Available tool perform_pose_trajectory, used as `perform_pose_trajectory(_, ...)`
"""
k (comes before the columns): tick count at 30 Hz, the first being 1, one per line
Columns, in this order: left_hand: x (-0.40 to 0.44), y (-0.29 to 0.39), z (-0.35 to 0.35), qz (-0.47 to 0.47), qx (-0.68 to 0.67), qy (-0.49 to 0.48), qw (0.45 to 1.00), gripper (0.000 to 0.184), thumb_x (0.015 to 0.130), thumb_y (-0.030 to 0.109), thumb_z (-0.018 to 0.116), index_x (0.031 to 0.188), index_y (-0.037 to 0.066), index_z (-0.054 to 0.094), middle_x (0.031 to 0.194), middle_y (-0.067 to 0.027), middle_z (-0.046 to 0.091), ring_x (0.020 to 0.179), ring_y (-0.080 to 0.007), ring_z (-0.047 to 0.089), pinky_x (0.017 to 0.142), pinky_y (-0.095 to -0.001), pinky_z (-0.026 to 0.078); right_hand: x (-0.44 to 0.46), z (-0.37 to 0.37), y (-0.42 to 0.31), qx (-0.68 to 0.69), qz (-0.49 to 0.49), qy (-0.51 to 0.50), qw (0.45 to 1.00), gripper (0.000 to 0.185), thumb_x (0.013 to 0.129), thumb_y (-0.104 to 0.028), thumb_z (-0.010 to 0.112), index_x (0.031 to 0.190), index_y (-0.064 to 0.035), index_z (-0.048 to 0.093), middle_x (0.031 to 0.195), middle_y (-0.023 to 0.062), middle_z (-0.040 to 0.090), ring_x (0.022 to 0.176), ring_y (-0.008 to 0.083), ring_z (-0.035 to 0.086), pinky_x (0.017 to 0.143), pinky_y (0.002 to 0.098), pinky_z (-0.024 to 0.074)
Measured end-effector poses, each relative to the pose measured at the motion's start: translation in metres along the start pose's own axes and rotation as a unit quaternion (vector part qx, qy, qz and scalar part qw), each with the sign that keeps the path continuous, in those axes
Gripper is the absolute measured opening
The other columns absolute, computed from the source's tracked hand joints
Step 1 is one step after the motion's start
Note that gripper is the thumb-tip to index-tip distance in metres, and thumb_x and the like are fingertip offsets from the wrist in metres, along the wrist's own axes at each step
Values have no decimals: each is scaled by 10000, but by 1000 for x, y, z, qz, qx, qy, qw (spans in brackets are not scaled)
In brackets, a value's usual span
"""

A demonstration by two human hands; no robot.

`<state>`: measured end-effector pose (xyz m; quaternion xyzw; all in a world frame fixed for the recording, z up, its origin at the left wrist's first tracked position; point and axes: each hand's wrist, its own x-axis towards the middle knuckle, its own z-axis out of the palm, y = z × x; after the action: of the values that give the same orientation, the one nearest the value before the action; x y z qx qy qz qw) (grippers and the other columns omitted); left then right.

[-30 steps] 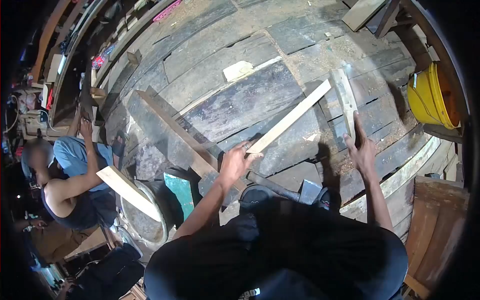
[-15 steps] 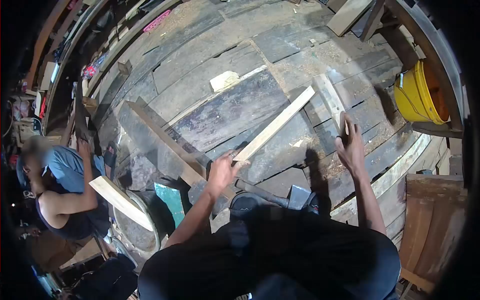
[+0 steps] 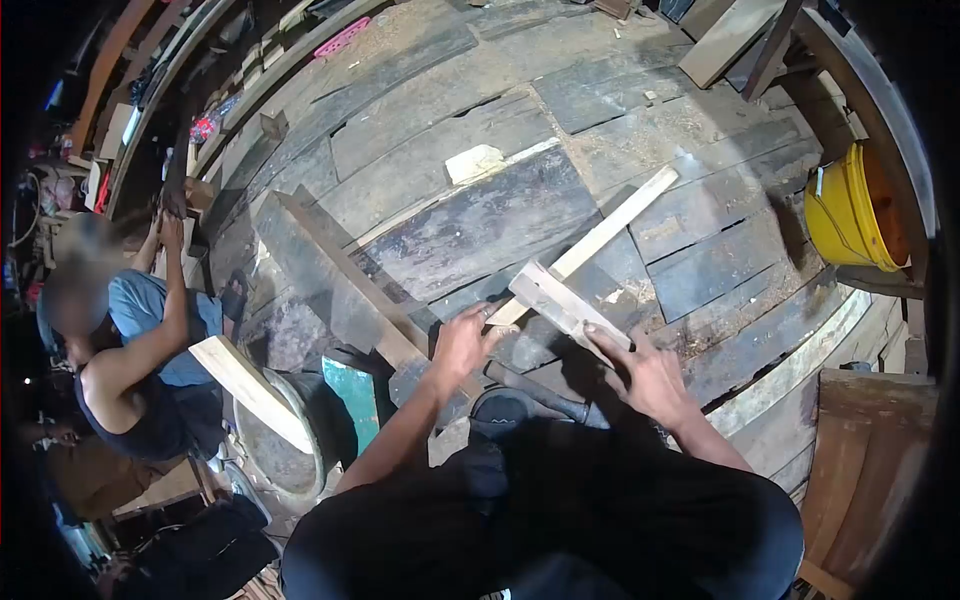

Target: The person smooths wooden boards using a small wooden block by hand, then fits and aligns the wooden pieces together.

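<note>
My left hand [image 3: 463, 347] is closed around the near end of a long pale wooden strip [image 3: 622, 218], which slants away to the upper right. My right hand [image 3: 645, 378] grips a shorter, thicker wooden block [image 3: 560, 300] by its near end. The block lies across the strip just ahead of my left fingers. Whether it presses on the strip or hovers above it, I cannot tell. Below my hands a hatchet [image 3: 530, 385] rests by my foot, its metal head mostly hidden in shadow and behind my right hand.
A thick wooden beam [image 3: 335, 275] lies at the left on the plank floor [image 3: 440, 145]. A round tub [image 3: 275, 450] has a board [image 3: 250, 390] leaning on it. Another person [image 3: 150, 360] sits at the left. A yellow bucket [image 3: 845, 210] stands right, and a small wood offcut [image 3: 474, 163] lies ahead.
My right hand has brought the block from the strip's far end down and left to near my left hand. My left hand still holds the strip. The view has shifted slightly.
</note>
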<state>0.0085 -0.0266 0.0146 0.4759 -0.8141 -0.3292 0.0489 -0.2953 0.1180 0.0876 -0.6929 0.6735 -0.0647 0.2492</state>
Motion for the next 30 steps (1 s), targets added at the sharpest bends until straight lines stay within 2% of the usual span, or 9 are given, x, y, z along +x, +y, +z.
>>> perform_pose_trajectory(3,-3,-10,10,18,30,46,998,503,976,423,741,1242,-4,743,1263,-256,727,1149,-426,709,974,-483,586,4,3,32,-26,27,0,999,712,939,-319,755,1594,-402,487,1064,209,620,767,402,712,756,539,592)
perform_pose_trajectory(7,-6,-35,15,5,66,22,998,363,996,298,693,990,-58,762,1252,-264,731,1095,-437,728,944,-495,601,26,-12,93,-3,103,163,981,752,941,-210,725,1638,-287,453,980,254,688,820,480,700,754,534,584)
perform_pose_trajectory(11,-7,-40,17,-23,67,-13,997,360,1021,295,646,1085,-44,752,1268,-223,734,1076,-446,725,930,-527,601,30,-16,83,88,151,206,963,724,971,-210,695,1646,-265,439,1013,331,715,944,532,702,825,557,569)
perform_pose_trajectory(14,-7,-37,16,-24,62,0,998,342,1020,281,647,1086,-38,751,1222,-220,743,1054,-450,724,917,-534,598,22,2,55,52,108,183,976,769,965,-259,731,1658,-318,405,1012,360,696,878,530,711,762,567,581)
perform_pose_trajectory(15,-7,-34,15,-21,59,17,998,288,993,214,653,992,-59,744,1168,-206,737,1015,-447,718,879,-516,601,16,8,42,58,90,146,984,777,956,-257,738,1656,-328,409,1026,357,690,882,526,713,768,566,591)
perform_pose_trajectory(20,-10,-17,7,3,34,39,999,266,1006,199,661,1069,-42,752,1196,-184,731,1045,-423,717,903,-492,594,-3,0,8,-51,-5,6,999,771,912,-278,779,1616,-353,474,1081,280,665,804,475,719,754,538,621)
perform_pose_trajectory(24,-10,-23,9,11,12,60,998,285,1010,224,671,1044,-46,756,1213,-182,730,1034,-427,718,889,-501,587,23,2,75,-5,54,165,985,712,972,-249,708,1636,-288,456,1061,293,720,839,481,724,764,536,585)
perform_pose_trajectory(26,-9,-24,9,-16,21,25,999,317,1012,245,674,993,-62,755,1246,-204,730,1040,-431,723,898,-499,595,35,-20,93,48,172,142,974,721,986,-183,674,1655,-272,418,1103,313,732,921,496,734,814,525,595)
perform_pose_trajectory(30,-10,-38,19,19,46,23,999,303,1026,236,622,1012,-46,731,1241,-197,720,1039,-450,710,871,-542,594,30,2,86,138,87,209,964,703,999,-316,688,1649,-273,422,998,306,692,802,496,711,707,539,577)
